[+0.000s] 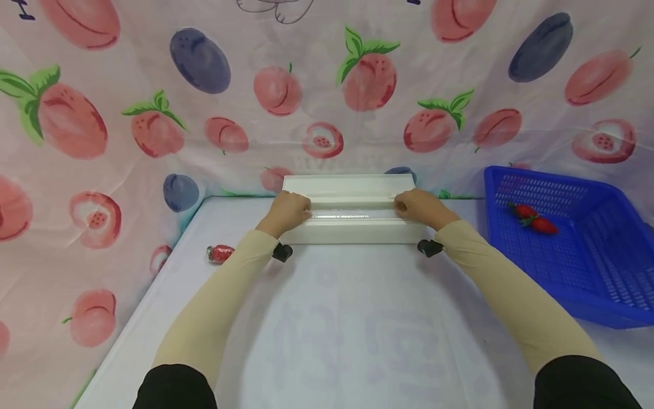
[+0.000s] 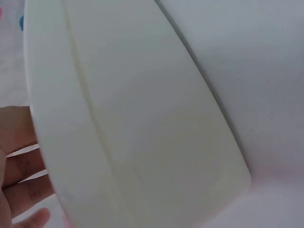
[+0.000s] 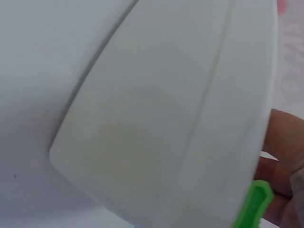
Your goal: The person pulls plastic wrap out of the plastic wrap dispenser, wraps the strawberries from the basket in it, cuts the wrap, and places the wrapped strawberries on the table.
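Observation:
A long white cling film dispenser (image 1: 352,233) lies across the far part of the table, its lid (image 1: 347,183) raised at the back. Clear cling film (image 1: 353,214) shows as a shiny strip in its middle. My left hand (image 1: 287,211) is at the left end and my right hand (image 1: 423,207) at the right end, both with curled fingers pinching the film's edge. The fingertips are mostly hidden. Each wrist view is filled by the dispenser's front wall (image 2: 142,114), with fingers behind it. A green plastic piece (image 3: 255,204) sits by the right fingers.
A shiny red strawberry (image 1: 221,254), seemingly wrapped, lies left of my left forearm. On the right stands a blue plastic basket (image 1: 562,295) holding two red strawberries (image 1: 543,225). A fruit-print cloth (image 1: 317,74) hangs behind the white table (image 1: 347,318).

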The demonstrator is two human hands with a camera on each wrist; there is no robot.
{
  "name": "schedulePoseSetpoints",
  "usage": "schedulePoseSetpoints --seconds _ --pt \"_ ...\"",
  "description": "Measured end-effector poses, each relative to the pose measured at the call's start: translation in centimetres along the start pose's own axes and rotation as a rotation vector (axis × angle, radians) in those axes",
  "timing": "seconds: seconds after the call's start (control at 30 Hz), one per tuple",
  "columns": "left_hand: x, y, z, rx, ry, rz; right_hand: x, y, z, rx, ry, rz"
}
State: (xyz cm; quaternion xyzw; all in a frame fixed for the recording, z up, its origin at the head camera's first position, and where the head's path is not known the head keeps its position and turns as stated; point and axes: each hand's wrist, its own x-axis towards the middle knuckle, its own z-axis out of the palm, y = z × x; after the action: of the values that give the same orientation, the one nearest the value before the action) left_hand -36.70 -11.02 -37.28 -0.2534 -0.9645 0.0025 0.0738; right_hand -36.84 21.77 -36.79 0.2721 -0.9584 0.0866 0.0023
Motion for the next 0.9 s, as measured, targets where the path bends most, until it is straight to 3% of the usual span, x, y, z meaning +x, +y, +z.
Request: schedulePoseSetpoints --seconds 0.27,0.53,0.73,0.9 --pt "-0.3 -0.4 0.9 0.025 0.148 0.067 0.4 0.3 1.0 -0.083 0.093 -0.005" --pt "-0.6 -0.7 1.8 0.089 0.254 0.061 -0.1 0.3 1.5 -0.095 0.182 0.030" --pt "-0.8 -0.8 2.1 0.205 0.390 0.114 -0.5 0.1 1.7 -0.157 0.320 -0.036" --pt "-0.9 -1.1 2.3 0.202 0.432 0.176 -0.6 0.0 2.0 -0.215 0.404 -0.071"
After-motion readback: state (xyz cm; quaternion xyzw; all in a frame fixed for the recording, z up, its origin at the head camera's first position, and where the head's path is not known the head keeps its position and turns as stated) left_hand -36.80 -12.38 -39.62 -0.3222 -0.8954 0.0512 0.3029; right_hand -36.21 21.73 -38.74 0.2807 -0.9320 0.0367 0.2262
